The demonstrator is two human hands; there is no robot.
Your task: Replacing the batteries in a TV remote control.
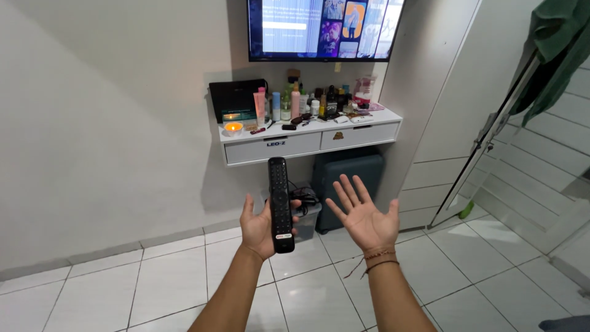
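Remote is sitting lengthwise in the left hand, which is wrapping around it from underneath, top end pointing up at the TV on the wall. The right hand is just hanging beside it, palm up, fingers spreading wide and holding nothing. Straight ahead, a white wall-mounted surface with two drawers is carrying a bunch of bottles and a lit candle. A dark suitcase is standing on the tile floor under it.
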